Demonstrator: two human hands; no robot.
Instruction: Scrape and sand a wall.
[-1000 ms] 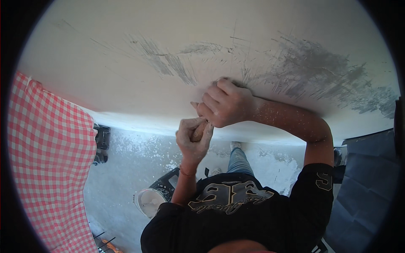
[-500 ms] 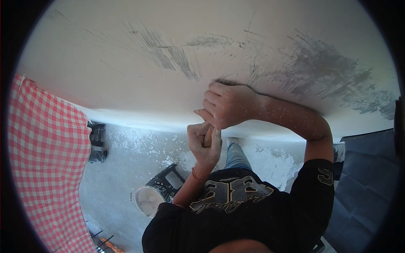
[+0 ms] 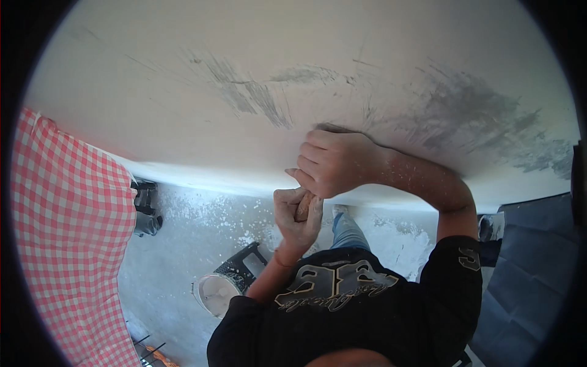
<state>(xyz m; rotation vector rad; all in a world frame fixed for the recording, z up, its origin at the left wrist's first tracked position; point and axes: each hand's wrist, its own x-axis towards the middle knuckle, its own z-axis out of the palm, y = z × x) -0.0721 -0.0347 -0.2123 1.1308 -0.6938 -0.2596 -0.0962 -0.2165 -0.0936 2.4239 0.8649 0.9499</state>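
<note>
My right hand [image 3: 339, 162] is closed in a fist against the pale wall [image 3: 183, 128]. Its fingers curl over something I cannot make out, with a dark edge or shadow along the wall above the knuckles. Just below it, my left hand [image 3: 295, 221] is wrapped round a brown, dusty handle-like piece [image 3: 303, 208], whose upper end runs in under the right hand. Pale dust speckles both hands and the right forearm. Grey scuffs [image 3: 477, 107] and streaks [image 3: 266, 104] mark the wall above them.
A bucket of whitish material [image 3: 217, 295] stands on the speckled floor [image 3: 183, 244], beside a black plastic frame-like object [image 3: 247, 263]. Red-and-white checked cloth [image 3: 73, 238] hangs at left. A dark creased sheet [image 3: 529, 263] covers the right side. Black objects [image 3: 145, 208] sit near the cloth.
The whole view has shifted slightly, so the wall marks sit a little lower. Both hands keep their grip and stay close together near the same patch of wall.
</note>
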